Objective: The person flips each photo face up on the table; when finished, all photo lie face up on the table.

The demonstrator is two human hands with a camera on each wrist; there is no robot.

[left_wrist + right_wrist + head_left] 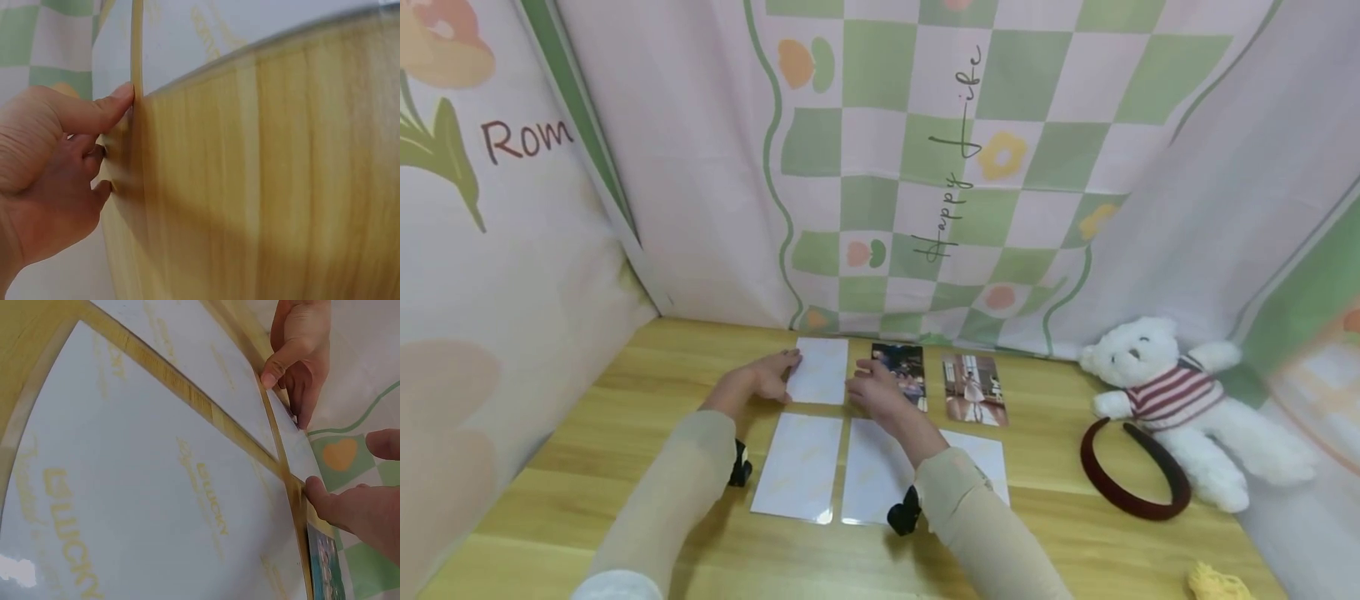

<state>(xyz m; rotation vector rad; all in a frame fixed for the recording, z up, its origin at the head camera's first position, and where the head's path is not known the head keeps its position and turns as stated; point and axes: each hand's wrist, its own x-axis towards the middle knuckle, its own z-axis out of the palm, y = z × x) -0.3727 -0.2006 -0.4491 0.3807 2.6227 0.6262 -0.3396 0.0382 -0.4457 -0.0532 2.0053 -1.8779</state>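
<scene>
The left hand [766, 377] reached forward over the wooden table [625, 400], its thumb and lightly bent fingers spread apart along the left edge of the upper white card [817, 371]. Opposite, the right hand [880, 390] had its thumb at the card's right edge and its fingers parted from it, overlapping a dark photo [912, 367] in the head view; neither grip was closed. The upper white card lay flat between both hands, just beyond the lower left card [797, 467]

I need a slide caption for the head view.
Left hand and right hand flank a white card, beside two photos on a wooden table.
</scene>
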